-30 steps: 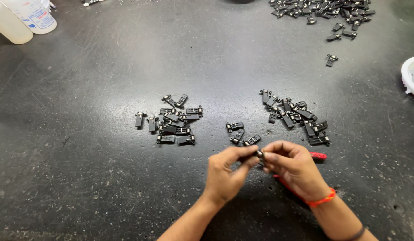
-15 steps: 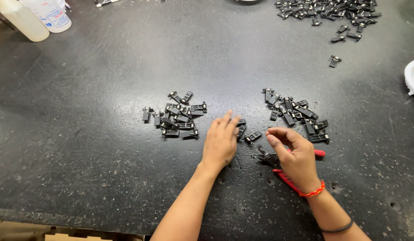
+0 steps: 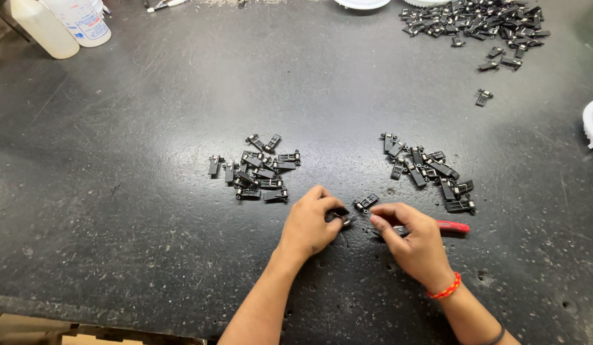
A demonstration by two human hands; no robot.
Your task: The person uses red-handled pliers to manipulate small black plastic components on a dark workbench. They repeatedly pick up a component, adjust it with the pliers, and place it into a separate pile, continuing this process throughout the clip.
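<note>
Now | left hand [image 3: 309, 223] grip pinching small black clip [image 3: 341, 217] | right hand [image 3: 415, 239] fingers curled over red-handled tool [image 3: 451, 227], handle pointing right

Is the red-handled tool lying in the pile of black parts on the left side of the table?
No, the red-handled tool lies under the right hand, just below the right-side pile of black parts, apart from the left pile.

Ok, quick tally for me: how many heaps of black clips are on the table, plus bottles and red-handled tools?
Heaps of black clips: 3, left heap, right heap, far heap
White bottles: 2, tall bottle, labelled bottle
Red-handled tool: 1, red-handled tool by the right hand
Total: 6
</note>
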